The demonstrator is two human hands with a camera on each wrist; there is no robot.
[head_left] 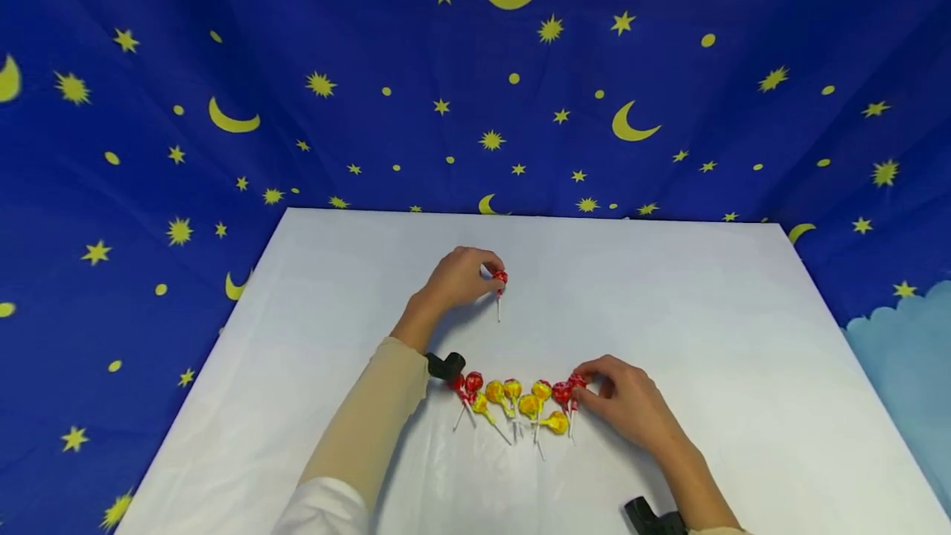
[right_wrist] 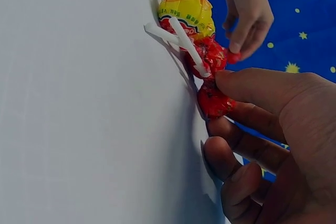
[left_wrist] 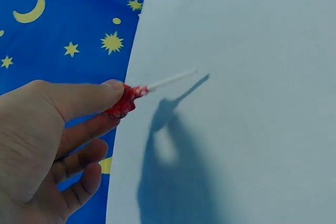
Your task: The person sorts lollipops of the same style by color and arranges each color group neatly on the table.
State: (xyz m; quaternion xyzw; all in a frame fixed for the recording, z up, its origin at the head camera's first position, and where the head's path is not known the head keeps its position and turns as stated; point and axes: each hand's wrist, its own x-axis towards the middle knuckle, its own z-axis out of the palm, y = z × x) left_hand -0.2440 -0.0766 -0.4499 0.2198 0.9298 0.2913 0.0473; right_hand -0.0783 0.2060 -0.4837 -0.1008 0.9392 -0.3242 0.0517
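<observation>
Over the far half of the white table, my left hand (head_left: 461, 277) pinches a red-wrapped lollipop (left_wrist: 124, 104) by its head between thumb and index finger. Its white stick points away from the fingers, and a shadow falls on the table below. My right hand (head_left: 631, 403) holds another red lollipop (right_wrist: 214, 101) at the right end of a row, thumb on one side and fingers on the other. A second red lollipop (head_left: 561, 392) lies right beside it. Yellow lollipops (head_left: 513, 389) fill the row's middle, and red ones (head_left: 474, 381) lie at its left end.
The white table (head_left: 669, 295) ends at the back against a blue cloth (head_left: 416, 48) with yellow moons and stars. Black wrist cameras (head_left: 447, 366) sit on both arms, the left one overlapping the row's left end in the head view.
</observation>
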